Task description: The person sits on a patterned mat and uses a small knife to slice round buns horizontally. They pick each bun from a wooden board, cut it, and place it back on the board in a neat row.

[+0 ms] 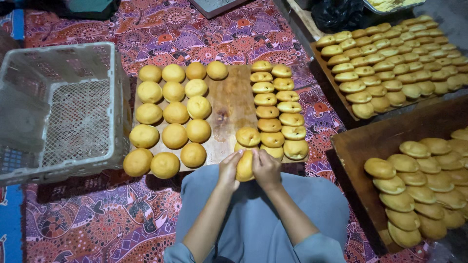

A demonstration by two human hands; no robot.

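Note:
Both my hands hold one golden bun point(244, 166) on edge above my lap. My left hand point(229, 168) grips its left side and my right hand point(265, 168) its right side. Just beyond them lies a wooden board point(229, 97). On its left part sit several round buns point(174, 113) spread flat. On its right part, flatter buns point(278, 112) overlap in two rows, and one bun point(248, 136) lies closest to my hands.
A white plastic crate point(63, 112) stands at the left on the patterned mat point(97, 214). At the right are two wooden trays point(360, 141) packed with overlapping buns, one far point(395, 63), one near point(424, 185). A black bag point(336, 14) lies at the top.

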